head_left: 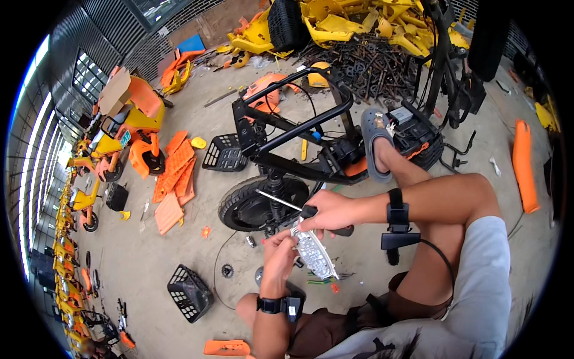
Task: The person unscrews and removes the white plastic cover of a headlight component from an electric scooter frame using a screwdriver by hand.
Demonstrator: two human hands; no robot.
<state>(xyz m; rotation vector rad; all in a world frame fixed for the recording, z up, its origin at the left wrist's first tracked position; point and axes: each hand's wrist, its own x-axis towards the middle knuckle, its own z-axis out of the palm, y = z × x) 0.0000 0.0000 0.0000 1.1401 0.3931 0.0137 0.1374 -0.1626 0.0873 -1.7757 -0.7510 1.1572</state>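
My left hand [279,254] grips one end of a clear, silvery light unit [315,256], which looks like a scooter lamp, with pale edges. My right hand [335,210] is closed around the dark handle of a screwdriver [280,201]. Its metal shaft points up and left, away from the lamp. The thumb and fingers of my right hand also reach the lamp's upper end, close to my left fingertips. Just beyond my hands lies a stripped black scooter frame [299,128] with its wheel [263,203].
Black plastic baskets [190,293] [225,153] and orange panels [176,170] lie on the floor to the left. A heap of dark metal parts [365,69] and yellow covers [335,24] sits at the back. An orange strip [525,166] lies far right; yellow scooters [140,116] line the left.
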